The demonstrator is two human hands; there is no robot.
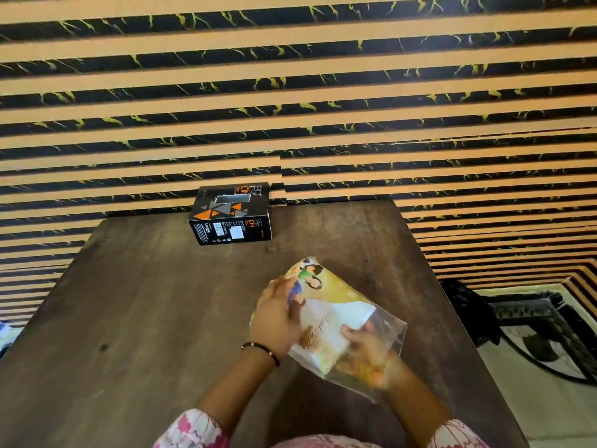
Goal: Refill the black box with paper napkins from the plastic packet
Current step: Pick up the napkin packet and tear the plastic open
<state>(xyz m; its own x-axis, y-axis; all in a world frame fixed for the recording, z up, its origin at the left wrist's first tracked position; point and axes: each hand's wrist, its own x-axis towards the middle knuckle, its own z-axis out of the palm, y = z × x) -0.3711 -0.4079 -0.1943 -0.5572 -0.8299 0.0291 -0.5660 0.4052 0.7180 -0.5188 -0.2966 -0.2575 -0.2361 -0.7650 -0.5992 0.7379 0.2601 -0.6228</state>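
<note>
— Both grips are on the plastic packet [336, 318] right now. My left hand [277, 315] curls round its left edge, fingers closed onto the printed film. My right hand [365, 347] is pushed into the open clear end, and through the plastic I see its fingers bent onto the near edge of the paper napkins [336, 324].

— So are the napkins out yet?

— No. The white stack sits inside the packet, between my two hands. I judge I'm at the very start of pulling it free; nothing has left the film.

— And the black box?

— The black box [231, 213] stands well beyond my left hand, at the far edge of the table [145, 302], up against the striped wall [290, 92]. Neither hand touches it. Its top shows a slot [233, 199], dark, with no napkin poking through as far as I can tell.

— What's left, then?

— Nearly everything, I'd say: draw the stack out past my right wrist, carry it forward to the box, open the box or feed the slot, and seat the napkins. Whether the box opens at an end flap I can't tell from here.

— Anything that could go wrong?

— The film looks slack around my right hand, so the stack may snag or fan out as it comes.
</note>
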